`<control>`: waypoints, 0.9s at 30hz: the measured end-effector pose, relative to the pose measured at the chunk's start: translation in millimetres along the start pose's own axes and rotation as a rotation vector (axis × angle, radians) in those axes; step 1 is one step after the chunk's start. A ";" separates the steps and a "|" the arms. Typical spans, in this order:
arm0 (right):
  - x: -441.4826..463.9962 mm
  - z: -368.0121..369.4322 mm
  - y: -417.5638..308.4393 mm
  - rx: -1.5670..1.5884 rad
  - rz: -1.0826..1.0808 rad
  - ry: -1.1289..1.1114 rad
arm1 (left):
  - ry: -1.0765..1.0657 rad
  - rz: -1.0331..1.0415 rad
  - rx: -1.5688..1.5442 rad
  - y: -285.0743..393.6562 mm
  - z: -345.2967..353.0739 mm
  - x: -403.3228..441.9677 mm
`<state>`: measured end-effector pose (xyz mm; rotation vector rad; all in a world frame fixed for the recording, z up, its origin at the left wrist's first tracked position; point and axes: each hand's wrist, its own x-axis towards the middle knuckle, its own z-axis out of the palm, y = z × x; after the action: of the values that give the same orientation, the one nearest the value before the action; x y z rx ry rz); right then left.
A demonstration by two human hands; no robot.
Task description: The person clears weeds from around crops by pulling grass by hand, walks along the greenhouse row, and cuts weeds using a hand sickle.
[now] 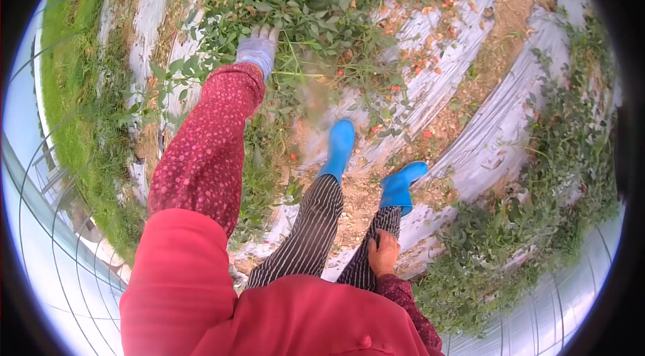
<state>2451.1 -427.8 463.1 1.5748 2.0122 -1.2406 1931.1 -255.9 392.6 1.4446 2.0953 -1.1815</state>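
My left hand [258,49], in a pale lavender glove, reaches forward to the leafy green plants [289,3]. Its fingers are stretched out against the leaves, and I see nothing held in them; the fingertips are partly lost among the foliage. My right hand [384,253] is bare and rests on the dark striped trousers [316,215] at my right knee. Its fingers lie over the cloth and hold no object that I can see. Small red fruits [427,134] are scattered on the ground and among the plants.
My blue boots [341,144] stand on stony soil between strips of whitish plastic sheeting [497,134]. More plants [497,255] grow in a row at the right. Grass [74,87] borders the left side, beside a curved wire structure [40,221].
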 end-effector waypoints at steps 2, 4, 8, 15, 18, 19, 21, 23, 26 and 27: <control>0.0 7.3 11.4 -0.063 -0.040 -0.037 | 0.030 0.019 0.122 10.9 14.8 18.9; -2.7 9.9 28.8 -0.034 0.008 -0.089 | -0.048 0.032 0.129 18.3 14.0 31.8; 3.1 5.7 44.4 -0.031 0.016 -0.138 | -0.301 0.099 0.088 46.5 17.7 30.9; 12.4 2.5 47.1 -0.051 0.009 -0.174 | -0.153 0.487 0.161 106.5 103.6 -49.7; 14.8 2.9 46.0 -0.040 0.013 -0.176 | -0.415 0.608 0.016 138.9 91.3 -59.9; 15.0 4.0 46.3 -0.034 0.015 -0.178 | -0.288 0.564 0.052 141.6 99.5 -55.6; 13.4 5.3 49.0 -0.037 0.015 -0.193 | -0.017 0.468 0.119 147.6 114.6 -28.3; 15.1 8.0 51.6 -0.040 0.016 -0.202 | 0.128 0.367 0.132 146.7 115.2 7.2; 14.5 7.5 52.5 -0.033 0.004 -0.184 | -0.105 0.143 -0.071 146.0 109.7 36.7; 15.9 8.9 53.4 -0.024 0.008 -0.165 | -0.290 0.115 -0.139 149.3 108.9 39.8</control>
<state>2491.1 -423.1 423.5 1.4186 1.9085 -1.2928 2027.3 -295.9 234.8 1.2317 1.8335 -1.1042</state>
